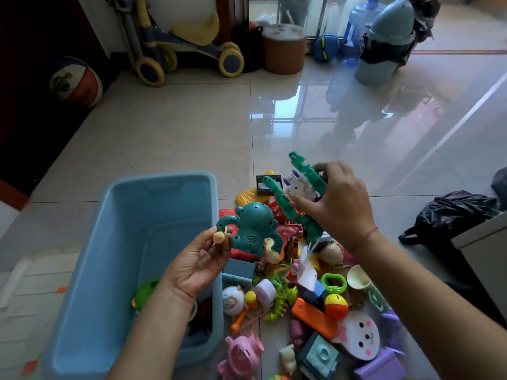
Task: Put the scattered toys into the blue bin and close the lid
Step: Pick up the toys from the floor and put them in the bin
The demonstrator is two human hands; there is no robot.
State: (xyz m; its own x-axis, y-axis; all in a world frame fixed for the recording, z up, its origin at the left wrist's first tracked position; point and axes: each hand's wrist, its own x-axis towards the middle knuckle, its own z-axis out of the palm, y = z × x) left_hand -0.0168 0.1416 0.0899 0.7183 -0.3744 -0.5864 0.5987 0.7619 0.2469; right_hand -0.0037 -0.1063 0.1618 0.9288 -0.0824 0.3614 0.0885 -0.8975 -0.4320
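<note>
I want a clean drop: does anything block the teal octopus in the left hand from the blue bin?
Nothing visible does. The left hand holds the teal octopus at the right rim of the blue bin, which stands open, no lid on it.

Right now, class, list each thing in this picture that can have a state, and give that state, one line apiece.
blue bin: open, no lid on it, a few toys inside.
teal octopus toy: lifted, pinched by one leg in the left hand.
green linked-block toy: lifted, gripped by the right hand over the toy pile.
toy pile: heaped on the floor, right of the blue bin.
</note>
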